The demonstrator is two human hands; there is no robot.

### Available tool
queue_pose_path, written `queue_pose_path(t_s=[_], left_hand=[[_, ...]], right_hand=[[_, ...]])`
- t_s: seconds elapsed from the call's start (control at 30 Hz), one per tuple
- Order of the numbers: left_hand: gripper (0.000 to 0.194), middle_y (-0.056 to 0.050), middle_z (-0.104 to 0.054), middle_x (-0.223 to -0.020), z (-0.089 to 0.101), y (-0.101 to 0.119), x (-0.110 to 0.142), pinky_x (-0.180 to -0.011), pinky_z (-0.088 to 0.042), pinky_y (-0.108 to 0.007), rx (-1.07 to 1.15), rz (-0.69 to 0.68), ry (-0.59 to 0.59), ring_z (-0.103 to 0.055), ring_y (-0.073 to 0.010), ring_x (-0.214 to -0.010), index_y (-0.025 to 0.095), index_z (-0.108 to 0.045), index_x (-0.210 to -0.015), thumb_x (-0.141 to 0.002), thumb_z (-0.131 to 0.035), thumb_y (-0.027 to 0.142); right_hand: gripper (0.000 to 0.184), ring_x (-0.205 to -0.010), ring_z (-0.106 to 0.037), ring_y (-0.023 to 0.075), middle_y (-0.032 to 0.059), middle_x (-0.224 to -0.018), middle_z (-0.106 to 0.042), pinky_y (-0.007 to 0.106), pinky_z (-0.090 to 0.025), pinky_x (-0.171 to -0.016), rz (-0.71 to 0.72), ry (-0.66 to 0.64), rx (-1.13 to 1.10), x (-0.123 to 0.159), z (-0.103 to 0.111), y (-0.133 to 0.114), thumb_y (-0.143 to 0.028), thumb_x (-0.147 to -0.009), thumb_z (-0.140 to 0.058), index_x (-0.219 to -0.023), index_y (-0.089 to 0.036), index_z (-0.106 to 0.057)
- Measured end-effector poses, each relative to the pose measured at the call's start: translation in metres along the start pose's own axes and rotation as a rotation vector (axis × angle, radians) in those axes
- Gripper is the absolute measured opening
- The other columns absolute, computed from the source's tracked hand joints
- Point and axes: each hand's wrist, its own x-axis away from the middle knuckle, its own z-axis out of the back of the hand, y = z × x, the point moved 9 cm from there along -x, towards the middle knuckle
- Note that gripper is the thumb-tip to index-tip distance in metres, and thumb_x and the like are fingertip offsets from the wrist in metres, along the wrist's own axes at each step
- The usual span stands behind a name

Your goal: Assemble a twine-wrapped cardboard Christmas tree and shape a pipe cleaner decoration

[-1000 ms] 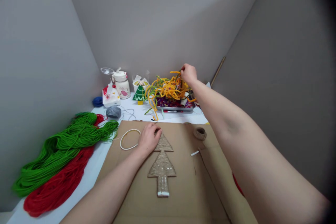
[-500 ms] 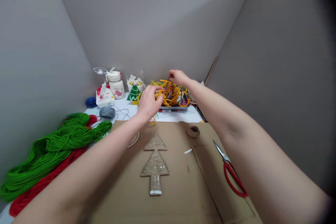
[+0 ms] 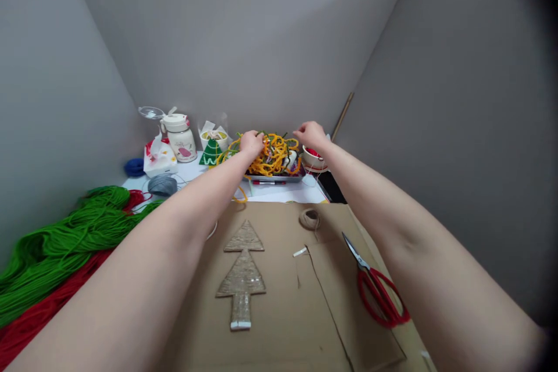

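A tangle of orange and green yarn (image 3: 275, 154) heaps over a metal tray (image 3: 292, 179) at the back of the table. My left hand (image 3: 251, 143) is closed at the left side of this heap, with strands at its fingertips. Just right of the heap, my right hand (image 3: 311, 134) hovers with thumb and fingers pinched together; anything between them is too small to make out. Flat on the cardboard (image 3: 279, 325) lies a tree shape wrapped in twine (image 3: 242, 273), its trunk end tipped white. Neither hand touches it.
Red-handled scissors (image 3: 377, 288) and a twine roll (image 3: 310, 219) lie on the cardboard's right side. Green yarn (image 3: 74, 244) and red yarn (image 3: 52, 296) spread at left. Behind stand a white bottle (image 3: 181, 138), a tissue box (image 3: 160, 157) and a small green tree (image 3: 211, 153).
My left hand has left the twine-wrapped tree and reached forward to the yarn heap. The yarn my right hand was lifting now lies lower on the tray. That hand has shifted right of the heap.
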Motion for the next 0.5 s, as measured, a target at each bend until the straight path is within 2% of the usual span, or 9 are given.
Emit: queue_pose_path(t_s=[0.1, 0.2, 0.27, 0.37, 0.43, 0.5], left_hand=[[0.028, -0.011, -0.069, -0.086, 0.001, -0.002, 0.001, -0.079, -0.043, -0.029, -0.047, -0.041, 0.011, -0.062, -0.0193, -0.085, 0.014, -0.065, -0.090, -0.085, -0.045, 0.032], [0.028, -0.011, -0.067, -0.093, 0.003, 0.002, 0.006, -0.084, -0.042, -0.030, -0.098, -0.093, 0.026, -0.060, -0.0204, -0.092, 0.015, -0.064, -0.095, -0.085, -0.044, 0.032], [0.031, -0.013, -0.063, -0.107, 0.008, 0.006, 0.013, -0.089, -0.039, -0.031, -0.126, -0.124, 0.061, -0.056, -0.0220, -0.102, 0.015, -0.059, -0.106, -0.083, -0.048, 0.031], [0.052, -0.015, -0.041, -0.134, 0.017, 0.024, 0.032, -0.096, -0.034, -0.034, -0.255, -0.267, 0.166, -0.046, -0.0246, -0.115, 0.016, -0.040, -0.130, -0.081, -0.050, 0.030], [0.056, -0.012, -0.033, -0.140, 0.003, 0.043, 0.046, -0.100, -0.029, -0.038, -0.428, -0.465, 0.124, -0.038, -0.0265, -0.122, 0.021, -0.035, -0.133, -0.081, -0.051, 0.032], [0.053, -0.007, -0.033, -0.141, -0.027, 0.051, 0.056, -0.103, -0.023, -0.043, -0.606, -0.611, -0.051, -0.028, -0.0282, -0.127, 0.026, -0.041, -0.130, -0.079, -0.052, 0.037]], right_hand=[[0.024, -0.065, -0.057, 0.0208, 0.0096, -0.060, -0.062, 0.032, -0.042, -0.065, -0.076, -0.052, -0.038, 0.013, -0.023, 0.025, -0.035, -0.069, -0.064, -0.057, -0.014, -0.062], [0.020, -0.060, -0.054, 0.0183, 0.0057, -0.055, -0.058, 0.030, -0.040, -0.061, -0.151, -0.047, -0.148, 0.020, -0.042, 0.032, -0.029, -0.063, -0.067, -0.053, -0.016, -0.058], [0.014, -0.061, -0.053, 0.0171, 0.0044, -0.057, -0.058, 0.029, -0.039, -0.060, -0.182, -0.014, -0.214, 0.021, -0.046, 0.031, -0.024, -0.063, -0.065, -0.055, -0.016, -0.057], [0.010, -0.061, -0.052, 0.0144, 0.0031, -0.063, -0.059, 0.026, -0.040, -0.058, -0.185, 0.028, -0.305, 0.021, -0.041, 0.026, -0.025, -0.069, -0.057, -0.063, -0.016, -0.057], [0.011, -0.059, -0.051, 0.0124, 0.0018, -0.066, -0.060, 0.024, -0.040, -0.056, -0.156, 0.029, -0.377, 0.023, -0.034, 0.020, -0.026, -0.073, -0.054, -0.068, -0.017, -0.057], [0.012, -0.059, -0.051, 0.0110, 0.0004, -0.068, -0.061, 0.023, -0.042, -0.056, -0.116, 0.018, -0.430, 0.029, -0.026, 0.011, -0.028, -0.075, -0.053, -0.071, -0.017, -0.057]])
